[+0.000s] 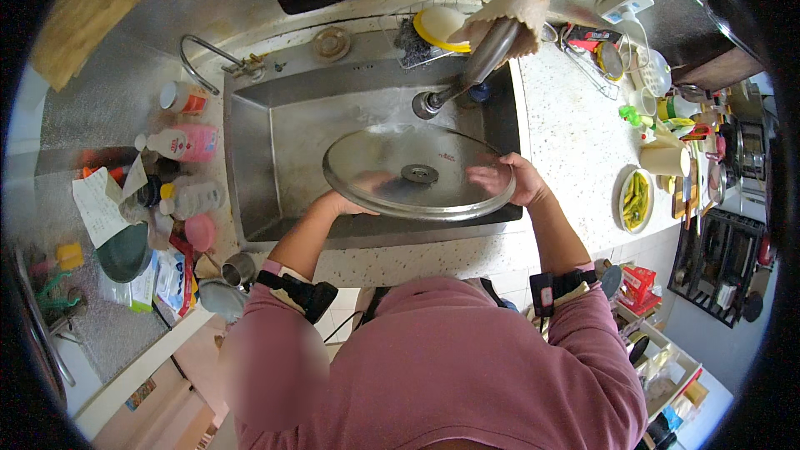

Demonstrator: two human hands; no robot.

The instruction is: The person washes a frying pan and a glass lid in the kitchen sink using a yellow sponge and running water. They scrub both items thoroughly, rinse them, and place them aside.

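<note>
I hold the lid (392, 154) in both hands, out in the middle of the frame; it is round and see-through, with a metal rim and a dark knob (419, 173) at its centre, and it is over the sink (271, 125). My left hand (352, 203) is closed on the rim at the lower left of the lid; my right hand (527, 183) is curled about the rim at its right end, thumb up along the edge — each hand only as far open as the rim needs. Pale finger shapes show in the lid near both hands; whether through it or mirrored, I cannot tell.

The tap (427, 105) hangs just beyond the lid, above the middle of the frame; a beige cloth (518, 0) covers its upper part. At upper centre a yellow bowl (442, 29) sits in a rack (402, 17); at left a white jar (185, 98), a pink bottle (197, 143) and a clear bottle (197, 198) line the sink's side; right of centre a plate (623, 200) of green food rests on the counter (567, 158) — the stove (708, 267) lies farther right.
</note>
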